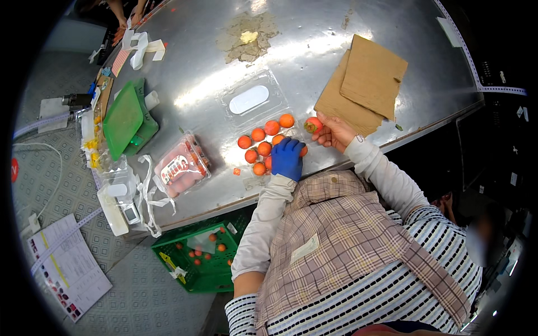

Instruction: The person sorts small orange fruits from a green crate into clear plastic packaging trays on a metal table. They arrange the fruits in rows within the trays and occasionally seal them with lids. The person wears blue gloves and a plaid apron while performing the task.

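Bare fingers of my right hand (334,132) hold a small tomato (313,125), its green calyx showing, above the metal table. My left hand (288,158), in a blue glove, rests palm down over a group of orange-red tomatoes (264,148); whether it grips one is hidden beneath it. Several tomatoes lie in rows to its left and above. Just beyond them lies an open clear plastic clamshell box (254,98) with a white oval label or pad. Further left, a filled clear clamshell (183,164) with a printed label sits shut on the table.
Two cardboard pieces (374,77) lie beyond my right hand. A green scale (130,119), white strips (148,197) and another clear box (117,185) are at the left. Below the table edge stands a green crate (197,256) with a few tomatoes. Another person's hands (128,21) show at the far left.
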`<state>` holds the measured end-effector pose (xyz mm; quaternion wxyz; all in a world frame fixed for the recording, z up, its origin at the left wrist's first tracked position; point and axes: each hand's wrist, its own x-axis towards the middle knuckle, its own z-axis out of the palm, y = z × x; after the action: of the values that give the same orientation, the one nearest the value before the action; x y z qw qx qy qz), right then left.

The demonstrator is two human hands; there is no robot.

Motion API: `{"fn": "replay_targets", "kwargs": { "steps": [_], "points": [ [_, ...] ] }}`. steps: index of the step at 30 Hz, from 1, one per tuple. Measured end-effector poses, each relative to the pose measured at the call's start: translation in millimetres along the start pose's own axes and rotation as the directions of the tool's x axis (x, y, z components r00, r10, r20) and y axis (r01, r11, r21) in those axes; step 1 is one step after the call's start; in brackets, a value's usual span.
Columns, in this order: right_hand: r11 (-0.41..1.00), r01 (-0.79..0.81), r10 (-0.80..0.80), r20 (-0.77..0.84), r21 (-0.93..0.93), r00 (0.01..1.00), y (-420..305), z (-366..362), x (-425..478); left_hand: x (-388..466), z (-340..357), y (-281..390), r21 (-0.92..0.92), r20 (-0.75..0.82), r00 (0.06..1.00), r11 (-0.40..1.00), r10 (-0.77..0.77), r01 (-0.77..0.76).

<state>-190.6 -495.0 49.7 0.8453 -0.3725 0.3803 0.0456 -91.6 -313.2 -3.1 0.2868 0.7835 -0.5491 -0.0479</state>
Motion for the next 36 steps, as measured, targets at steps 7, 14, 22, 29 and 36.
{"fn": "replay_targets", "kwargs": {
  "steps": [7, 14, 22, 29, 36],
  "points": [
    [0.994, 0.084, -0.083, 0.017, -0.075, 0.996, 7, 6, 9, -2, -4, -1, -0.004, 0.015, 1.000, 1.000, 0.010, -0.010],
    [0.475, 0.321, -0.509, 0.041, -0.819, 0.860, 22, 28, 33, -22, -42, -6, -0.110, -0.244, 0.940, 0.970, -0.240, 0.219],
    [0.007, 0.446, -0.567, 0.364, -0.895, 0.739, 37, 26, 3, -70, -63, -9, -0.318, -0.289, 0.731, 0.782, -0.619, 0.536],
    [0.086, 0.459, -0.585, 0.328, -0.884, 0.741, 44, 32, 6, -62, -56, -7, -0.404, -0.275, 0.746, 0.777, -0.606, 0.482],
    [0.936, 0.073, -0.074, 0.012, -0.343, 0.997, 31, 26, -15, -23, -69, 30, -0.564, -0.055, 0.913, 0.767, -0.404, 0.306]
  ]
}}
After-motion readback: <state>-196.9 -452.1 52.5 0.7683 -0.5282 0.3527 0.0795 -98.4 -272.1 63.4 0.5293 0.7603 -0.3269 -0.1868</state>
